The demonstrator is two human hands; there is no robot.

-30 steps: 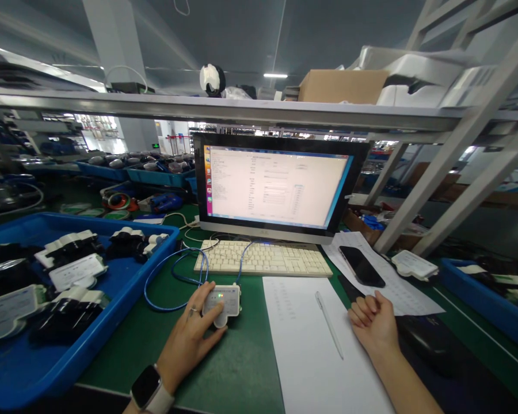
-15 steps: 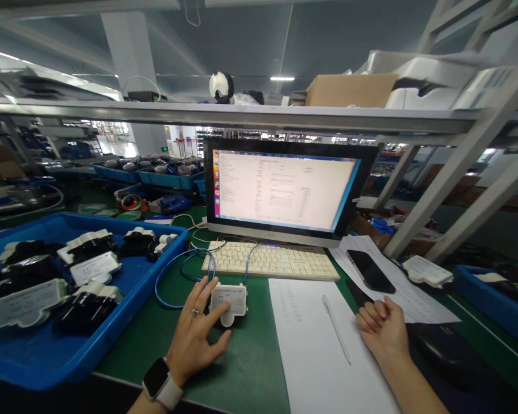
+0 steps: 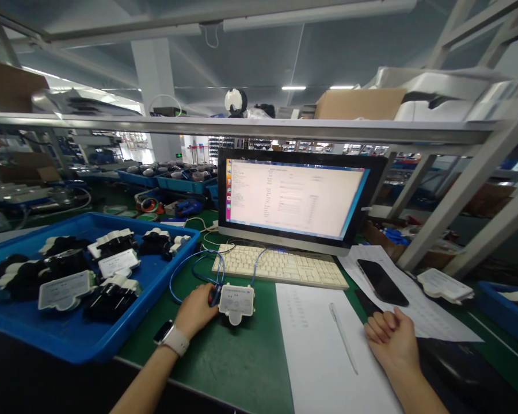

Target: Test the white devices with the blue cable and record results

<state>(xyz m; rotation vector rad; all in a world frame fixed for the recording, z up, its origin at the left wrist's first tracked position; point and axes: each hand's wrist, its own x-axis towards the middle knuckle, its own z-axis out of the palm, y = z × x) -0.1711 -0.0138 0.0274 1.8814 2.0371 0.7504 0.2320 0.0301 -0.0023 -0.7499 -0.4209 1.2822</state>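
Curled in at the left side of a white module [image 3: 236, 303] with a printed label, my left hand [image 3: 198, 310] is closed on a dark plug [image 3: 214, 294] at the end of a blue cable [image 3: 171, 286]. The fingertips are partly hidden behind the back of the hand. The module lies on the green bench top, label up, with a rounded tab facing me. My right hand [image 3: 392, 343] rests at the right edge of a printed sheet [image 3: 315, 351] in a loose fist, nothing visible in it. A white pen [image 3: 343, 338] lies on the sheet to its left.
At left stands a blue tray [image 3: 151, 313] with several black and white modules. A keyboard [image 3: 280, 265] and monitor [image 3: 293, 198] are ahead. To the right are a phone [image 3: 382, 282], a black mouse [image 3: 451, 365] and another white module [image 3: 444, 284].
My left hand went from spread fingers over the module's label to a closed grip on the plug at its left side. My right hand stays curled. The view has shifted slightly.
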